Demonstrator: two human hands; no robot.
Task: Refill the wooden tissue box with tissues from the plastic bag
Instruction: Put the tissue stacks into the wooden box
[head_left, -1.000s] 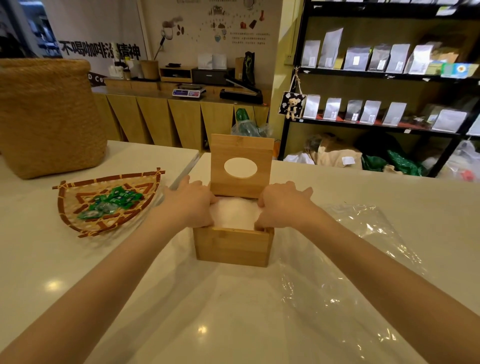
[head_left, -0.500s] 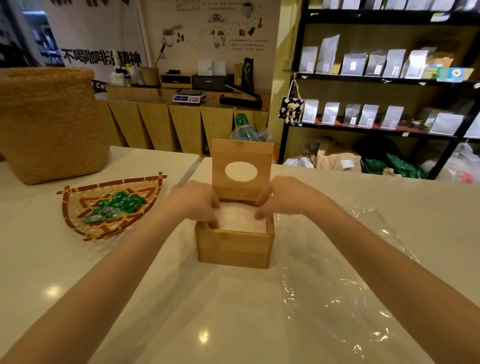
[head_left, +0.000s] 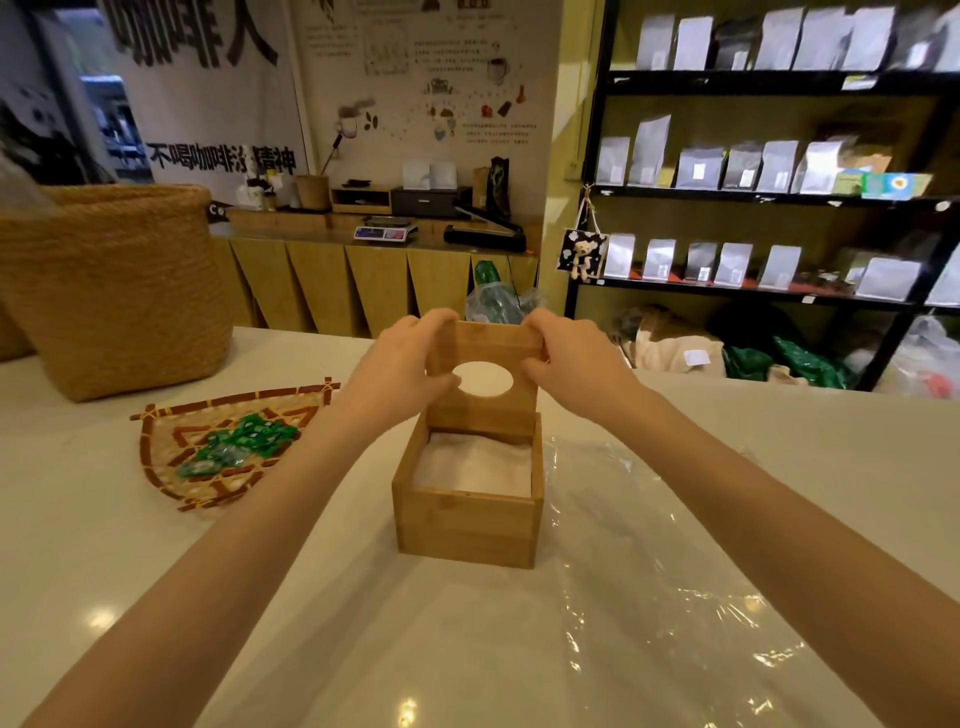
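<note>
The wooden tissue box (head_left: 464, 529) stands on the white counter in front of me, its top open. White tissues (head_left: 474, 465) fill the inside. The box's lid (head_left: 483, 415), with an oval hole, stands upright at the far edge. My left hand (head_left: 402, 364) grips the lid's upper left corner and my right hand (head_left: 574, 358) grips its upper right corner. The clear plastic bag (head_left: 660, 582) lies flat on the counter to the right of the box and under its near side.
A woven tray (head_left: 171, 457) holding green wrapped sweets (head_left: 244, 447) lies left of the box. A large straw basket (head_left: 114, 291) stands at far left. Beyond the counter edge are a wooden sideboard (head_left: 374, 270) and black shelves (head_left: 769, 197) of pouches.
Both hands have left the tissues inside the box and risen to the top corners of the upright lid. The camera has tilted up a little.
</note>
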